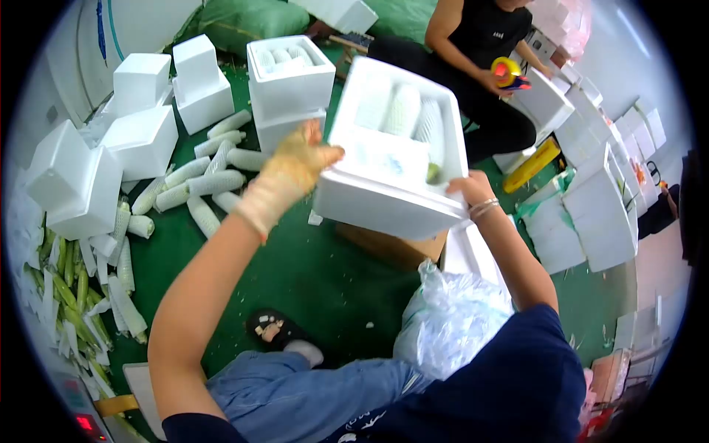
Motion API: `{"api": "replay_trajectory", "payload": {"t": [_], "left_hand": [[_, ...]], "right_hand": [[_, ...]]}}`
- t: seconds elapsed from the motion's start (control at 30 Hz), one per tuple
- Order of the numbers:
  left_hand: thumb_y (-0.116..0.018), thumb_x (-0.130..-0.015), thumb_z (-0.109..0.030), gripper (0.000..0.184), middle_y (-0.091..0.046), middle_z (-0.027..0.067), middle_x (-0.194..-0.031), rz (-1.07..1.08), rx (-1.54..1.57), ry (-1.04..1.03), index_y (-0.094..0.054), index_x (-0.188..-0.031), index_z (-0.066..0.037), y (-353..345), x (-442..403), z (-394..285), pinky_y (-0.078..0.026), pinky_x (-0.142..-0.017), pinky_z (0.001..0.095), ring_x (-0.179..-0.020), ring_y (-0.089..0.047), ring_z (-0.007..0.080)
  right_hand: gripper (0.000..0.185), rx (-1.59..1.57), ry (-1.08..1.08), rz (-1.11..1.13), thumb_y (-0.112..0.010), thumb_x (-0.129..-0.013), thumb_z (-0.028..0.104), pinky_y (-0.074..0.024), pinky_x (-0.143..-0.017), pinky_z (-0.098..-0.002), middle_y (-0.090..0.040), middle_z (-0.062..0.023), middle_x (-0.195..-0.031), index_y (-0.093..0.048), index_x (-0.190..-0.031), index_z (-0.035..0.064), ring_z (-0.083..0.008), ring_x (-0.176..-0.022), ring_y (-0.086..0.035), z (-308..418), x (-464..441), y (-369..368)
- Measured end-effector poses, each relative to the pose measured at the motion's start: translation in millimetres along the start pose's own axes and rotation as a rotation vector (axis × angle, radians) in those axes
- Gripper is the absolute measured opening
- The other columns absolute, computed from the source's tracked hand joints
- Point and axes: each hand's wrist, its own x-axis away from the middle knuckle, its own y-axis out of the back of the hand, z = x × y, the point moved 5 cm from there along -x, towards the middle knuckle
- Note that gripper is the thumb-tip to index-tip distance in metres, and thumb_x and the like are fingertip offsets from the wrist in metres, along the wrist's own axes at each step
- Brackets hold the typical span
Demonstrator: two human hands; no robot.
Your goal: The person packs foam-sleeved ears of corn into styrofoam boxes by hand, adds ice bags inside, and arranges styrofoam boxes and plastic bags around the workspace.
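Observation:
A white foam box (391, 193) is held up, tilted, between my two hands. Inside it lie several pieces in white foam netting (402, 111) and a flat white pack (388, 155). My left hand (299, 159), in a pale glove, grips the box's left side with its thumb at the rim. On the right side, my right hand (473, 188) is closed on the box's corner; it looks bare, with a bracelet at the wrist. Below the box are a brown carton (391, 246) and a clear plastic bag (454, 317).
Netted pieces (214, 182) lie on the green floor at left, near stacked white boxes (140, 140) and green vegetables (70, 288). Another open box (292, 74) stands behind. A co-worker (480, 74) sits at the back with a tape dispenser (506, 74). More boxes (602, 207) stand at right.

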Motion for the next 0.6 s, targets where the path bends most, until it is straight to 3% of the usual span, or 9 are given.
{"api": "replay_trajectory", "payload": {"t": [0.13,0.23,0.3,0.37,0.4,0.43,0.47,0.5,0.6], "left_hand": [[-0.067,-0.082,-0.023,0.067,-0.052,0.0171,-0.132,0.063,-0.027,0.138,-0.038,-0.138,-0.001,16.2,99.8,-0.9,-0.042,-0.100,0.0333,-0.119,-0.053,0.0258],[-0.064,-0.085,-0.018,0.042,-0.064,0.0094,-0.109,0.044,-0.056,0.386,-0.057,-0.123,-0.001,72.3,200.8,57.7,-0.049,-0.084,0.0288,-0.097,-0.062,0.0172],[-0.063,-0.082,-0.017,0.033,-0.063,0.0069,-0.085,-0.350,0.229,0.745,-0.062,-0.109,0.003,102.5,295.8,104.8,-0.046,-0.063,0.0243,-0.072,-0.059,0.0125],[-0.062,-0.080,-0.016,0.023,-0.063,0.0044,-0.076,-0.520,0.017,0.882,-0.066,-0.094,0.001,120.2,418.5,171.3,-0.044,-0.056,0.0258,-0.066,-0.057,0.0114],[-0.057,-0.080,-0.018,0.019,-0.064,0.0045,-0.074,-0.527,-0.119,0.742,-0.065,-0.086,-0.001,117.3,497.4,225.2,-0.046,-0.057,0.0291,-0.065,-0.059,0.0142],[-0.057,-0.080,-0.021,0.020,-0.067,0.0052,-0.078,-0.250,-0.238,0.934,-0.064,-0.084,-0.002,107.1,524.5,200.7,-0.048,-0.060,0.0305,-0.067,-0.062,0.0168],[-0.055,-0.082,-0.027,0.023,-0.067,0.0059,-0.079,-0.217,-0.074,1.115,-0.065,-0.086,-0.007,89.1,550.4,179.0,-0.049,-0.063,0.0293,-0.067,-0.062,0.0176],[-0.051,-0.084,-0.027,0.024,-0.067,0.0073,-0.080,-0.550,0.326,1.307,-0.066,-0.088,-0.008,67.2,570.2,144.8,-0.049,-0.063,0.0278,-0.066,-0.062,0.0164],[-0.055,-0.084,-0.025,0.029,-0.068,0.0090,-0.088,-0.288,0.021,1.283,-0.064,-0.101,-0.003,38.2,603.5,125.3,-0.050,-0.072,0.0272,-0.082,-0.065,0.0169]], "right_hand": [[0.028,0.092,-0.230,-0.161,-0.068,-0.056,0.001,-0.0496,-0.058,-0.0393,-0.063,-0.0215,-0.079,-0.060,-0.080,-0.0133,-0.0300,-0.071,-0.063,-56.1,-46.8,41.6],[0.052,0.175,-0.263,-0.090,-0.072,-0.059,0.010,-0.0517,-0.064,-0.0407,-0.061,-0.0236,-0.095,-0.054,-0.101,-0.0148,-0.0296,-0.079,-0.062,-80.8,-58.4,38.3],[0.061,0.069,-0.344,0.102,-0.074,-0.061,0.015,-0.0523,-0.067,-0.0394,-0.060,-0.0232,-0.101,-0.050,-0.109,-0.0147,-0.0297,-0.083,-0.062,-86.1,-55.1,30.7],[0.071,0.235,-0.124,-0.003,-0.076,-0.064,0.023,-0.0522,-0.072,-0.0403,-0.060,-0.0226,-0.102,-0.046,-0.117,-0.0130,-0.0334,-0.085,-0.062,-100.4,-70.8,35.7],[0.074,0.372,0.319,-0.185,-0.074,-0.070,0.021,-0.0471,-0.087,-0.0419,-0.055,-0.0253,-0.112,-0.039,-0.128,-0.0102,-0.0386,-0.099,-0.057,-73.4,-47.1,29.5],[0.067,0.490,0.780,-0.463,-0.069,-0.076,0.014,-0.0360,-0.101,-0.0418,-0.049,-0.0262,-0.121,-0.038,-0.132,-0.0075,-0.0407,-0.112,-0.049,-29.3,20.8,14.2],[0.063,0.451,0.879,-0.285,-0.063,-0.078,0.003,-0.0278,-0.107,-0.0420,-0.043,-0.0260,-0.128,-0.035,-0.134,-0.0069,-0.0397,-0.122,-0.040,11.1,73.9,-4.2],[0.056,0.445,0.999,-0.178,-0.062,-0.077,0.002,-0.0366,-0.101,-0.0401,-0.049,-0.0233,-0.124,-0.042,-0.128,-0.0045,-0.0368,-0.116,-0.048,18.3,104.6,-24.6],[0.039,0.224,0.802,0.580,-0.061,-0.079,0.002,-0.0498,-0.082,-0.0324,-0.063,-0.0153,-0.101,-0.050,-0.116,-0.0005,-0.0266,-0.090,-0.063,12.8,188.4,-101.3]]}}
